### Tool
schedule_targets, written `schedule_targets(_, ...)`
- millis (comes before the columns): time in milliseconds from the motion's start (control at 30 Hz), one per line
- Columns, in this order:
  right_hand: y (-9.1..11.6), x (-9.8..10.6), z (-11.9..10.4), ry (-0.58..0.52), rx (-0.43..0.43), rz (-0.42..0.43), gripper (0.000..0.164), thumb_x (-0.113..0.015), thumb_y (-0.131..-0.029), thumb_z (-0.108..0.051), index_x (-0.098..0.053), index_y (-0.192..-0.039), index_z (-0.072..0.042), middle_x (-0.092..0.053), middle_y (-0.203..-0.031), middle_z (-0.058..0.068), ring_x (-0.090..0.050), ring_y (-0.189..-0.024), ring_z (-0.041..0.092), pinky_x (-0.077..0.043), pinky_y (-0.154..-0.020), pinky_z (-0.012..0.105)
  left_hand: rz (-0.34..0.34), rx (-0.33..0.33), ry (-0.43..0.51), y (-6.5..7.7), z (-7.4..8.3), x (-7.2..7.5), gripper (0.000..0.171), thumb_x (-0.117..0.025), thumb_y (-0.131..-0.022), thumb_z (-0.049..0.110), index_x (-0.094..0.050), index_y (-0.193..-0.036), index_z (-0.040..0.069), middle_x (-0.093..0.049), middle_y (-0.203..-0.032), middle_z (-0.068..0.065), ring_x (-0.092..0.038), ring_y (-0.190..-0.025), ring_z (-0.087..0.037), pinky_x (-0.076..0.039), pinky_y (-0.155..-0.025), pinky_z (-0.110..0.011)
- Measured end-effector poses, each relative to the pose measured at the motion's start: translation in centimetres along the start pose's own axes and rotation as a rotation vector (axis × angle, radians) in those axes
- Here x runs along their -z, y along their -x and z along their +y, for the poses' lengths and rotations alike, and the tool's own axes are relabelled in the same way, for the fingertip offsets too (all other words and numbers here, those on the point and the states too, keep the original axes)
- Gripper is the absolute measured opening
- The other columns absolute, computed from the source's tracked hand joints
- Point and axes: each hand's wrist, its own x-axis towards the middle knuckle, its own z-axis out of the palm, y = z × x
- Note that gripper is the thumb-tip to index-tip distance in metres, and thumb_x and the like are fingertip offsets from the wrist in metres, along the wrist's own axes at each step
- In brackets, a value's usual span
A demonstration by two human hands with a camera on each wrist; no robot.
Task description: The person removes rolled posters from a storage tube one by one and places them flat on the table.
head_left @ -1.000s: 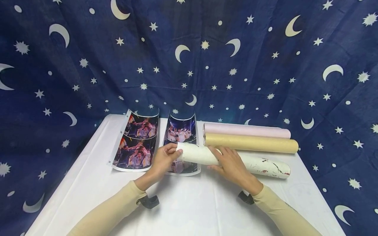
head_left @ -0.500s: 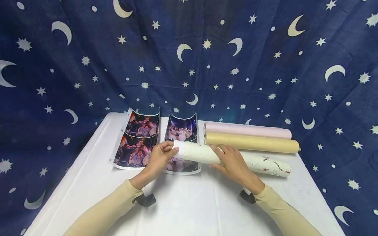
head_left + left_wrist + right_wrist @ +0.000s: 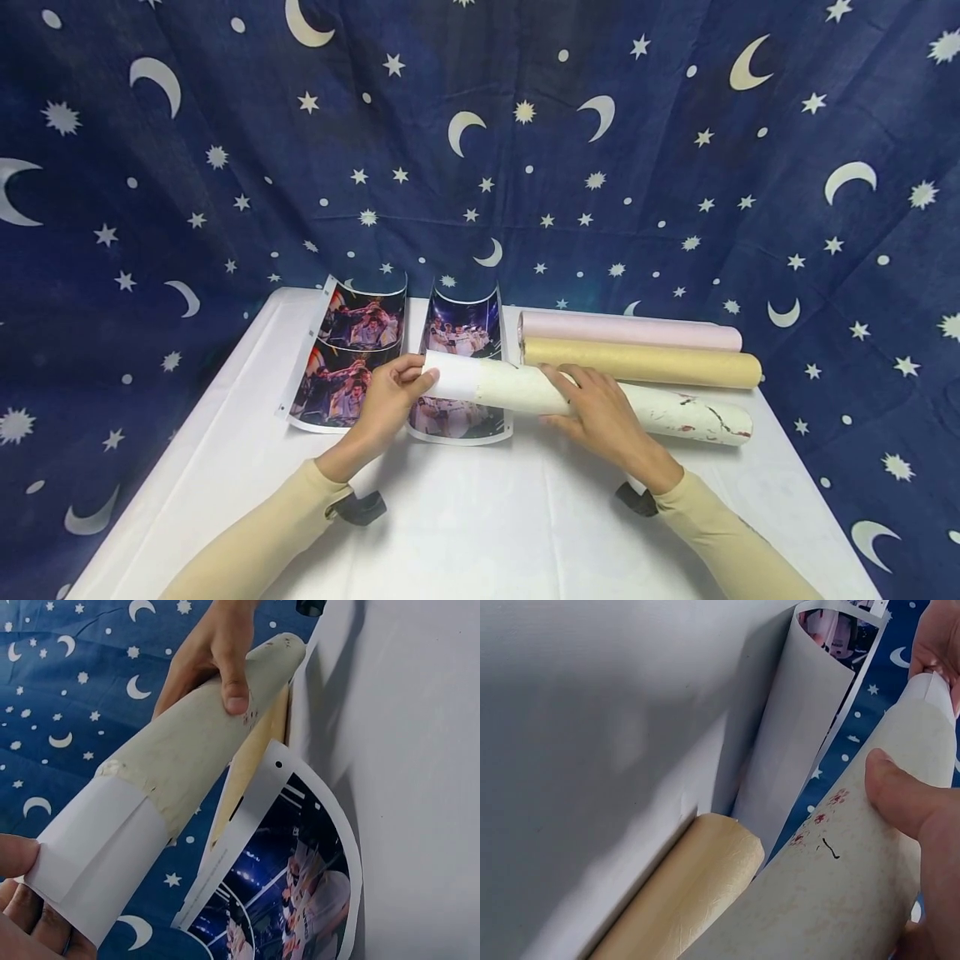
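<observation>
In the head view, my right hand [image 3: 600, 417] grips an off-white tube [image 3: 693, 417] from above, around its middle. Dark and reddish marks speckle the tube's right part. From its left end sticks a rolled sheet of white paper [image 3: 453, 377], pinched at the outer edge by my left hand [image 3: 386, 400] between thumb and fingers. In the left wrist view, the paper roll [image 3: 112, 847] shows a lengthwise overlap seam and fits inside the tube's ragged mouth [image 3: 139, 780]. The right wrist view shows my right thumb [image 3: 900, 791] along the tube; the paper's hidden length lies inside.
Two curled glossy photo prints, a left one [image 3: 348, 387] and a right one [image 3: 459, 329], lie on the white table [image 3: 480, 525]. A yellow roll [image 3: 645, 362] and a pink roll [image 3: 630, 330] lie behind the tube. A starry blue cloth [image 3: 420, 150] hangs behind.
My left hand has moved left with the paper's edge, and more white paper now shows outside the tube. My right hand and the tube have shifted slightly right.
</observation>
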Motion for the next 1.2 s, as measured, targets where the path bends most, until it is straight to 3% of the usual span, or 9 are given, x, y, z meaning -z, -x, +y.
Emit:
schedule_targets(333,0.6,0.2,0.7,0.016,-0.001,0.011,0.077,-0.073,-0.082,-0.051,-0.045,-0.147,-0.022,-0.061,-0.127,0.014,-0.06,-0.113,0.037,-0.045,-0.095,0.053,0.066,-0.005,-0.021,0.0,0.3,1.7,0.026,-0.068,-0.09,0.007,-0.064,-0.111,-0.007,-0.073,-0.086,0.003,-0.063,-0.076,0.0,-0.051,-0.073,-0.014)
schedule_targets(467,0.7,0.3,0.9,0.018,-0.009,0.018,0.077,-0.073,-0.081,-0.052,-0.045,-0.147,-0.023,-0.06,-0.128,0.014,-0.059,-0.114,0.038,-0.045,-0.096,0.053,0.069,-0.003,-0.018,-0.1,0.5,2.5,0.029,-0.067,-0.092,0.009,-0.063,-0.116,-0.006,-0.074,-0.094,-0.002,-0.063,-0.074,0.0,-0.05,-0.066,-0.013)
schedule_targets(700,1.0,0.6,1.3,0.026,-0.017,0.014,0.078,-0.073,-0.081,-0.052,-0.044,-0.148,-0.024,-0.06,-0.128,0.013,-0.06,-0.114,0.038,-0.045,-0.095,0.052,0.069,0.008,-0.006,-0.1,0.7,3.9,0.031,-0.066,-0.093,0.011,-0.061,-0.12,-0.005,-0.071,-0.087,0.011,-0.063,-0.078,-0.002,-0.05,-0.066,-0.015)
schedule_targets(833,1.3,0.7,1.4,0.025,-0.01,0.017,0.078,-0.074,-0.081,-0.051,-0.044,-0.148,-0.024,-0.06,-0.128,0.014,-0.059,-0.114,0.038,-0.045,-0.095,0.053,0.072,0.007,0.002,0.0,0.7,4.5,0.033,-0.066,-0.093,0.011,-0.06,-0.122,-0.005,-0.072,-0.089,0.013,-0.066,-0.084,-0.002,-0.053,-0.073,-0.017)
schedule_targets(1100,1.5,0.8,1.6,0.04,-0.01,0.022,0.079,-0.074,-0.08,-0.052,-0.044,-0.148,-0.025,-0.06,-0.128,0.014,-0.06,-0.114,0.038,-0.045,-0.096,0.053,0.079,-0.012,0.002,0.3,0.7,5.6,0.04,-0.065,-0.095,0.015,-0.057,-0.128,-0.005,-0.07,-0.089,0.018,-0.067,-0.083,0.0,-0.051,-0.069,-0.016)
schedule_targets(1200,1.6,1.0,1.9,0.048,-0.005,0.026,0.079,-0.074,-0.08,-0.052,-0.044,-0.148,-0.024,-0.06,-0.127,0.013,-0.06,-0.113,0.037,-0.044,-0.097,0.053,0.09,-0.018,0.013,0.2,0.8,6.1,0.04,-0.063,-0.096,0.014,-0.055,-0.129,-0.006,-0.069,-0.088,0.02,-0.067,-0.085,0.001,-0.053,-0.076,-0.018)
